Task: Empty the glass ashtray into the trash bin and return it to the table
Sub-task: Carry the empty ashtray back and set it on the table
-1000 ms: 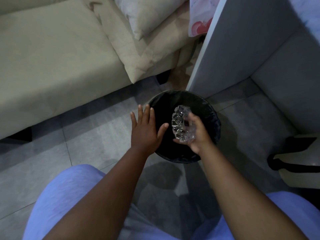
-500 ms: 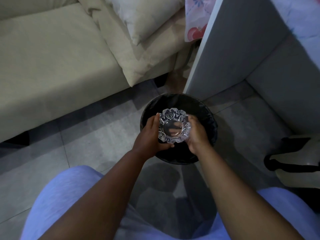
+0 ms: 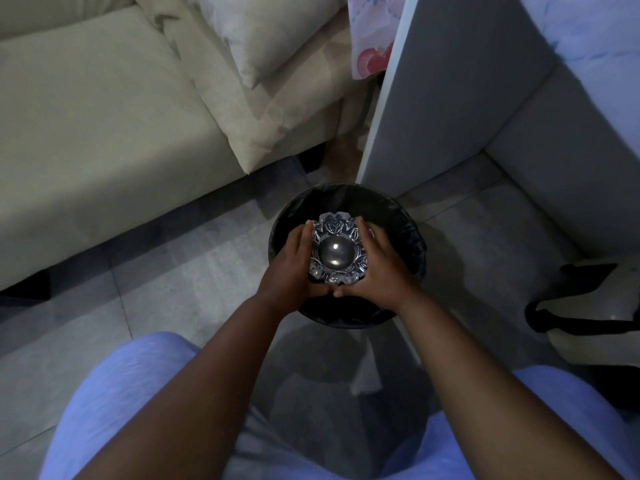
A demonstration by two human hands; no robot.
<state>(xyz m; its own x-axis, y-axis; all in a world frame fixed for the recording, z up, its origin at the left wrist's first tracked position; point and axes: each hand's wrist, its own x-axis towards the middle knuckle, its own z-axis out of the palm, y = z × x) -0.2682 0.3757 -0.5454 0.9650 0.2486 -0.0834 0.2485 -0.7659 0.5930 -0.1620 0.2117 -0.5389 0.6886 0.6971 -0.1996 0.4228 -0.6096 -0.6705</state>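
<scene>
A cut-glass ashtray [image 3: 336,250] with a scalloped rim hangs level over the mouth of the round trash bin [image 3: 405,223], which is lined with a black bag and stands on the tiled floor. My left hand [image 3: 292,266] grips the ashtray's left side. My right hand [image 3: 379,268] grips its right side. Both thumbs meet under its near edge. The inside of the bin is dark and its contents cannot be made out.
A beige sofa [image 3: 86,133] with cushions [image 3: 277,81] fills the left and top. A white table panel [image 3: 450,91] stands just behind the bin. A cream bag with black straps [image 3: 588,306] lies on the floor at right. My knees in light purple cloth frame the bottom.
A second ago my right hand alone held the ashtray tipped on edge over the bin. My left hand has closed on it, and it is now turned level between both hands.
</scene>
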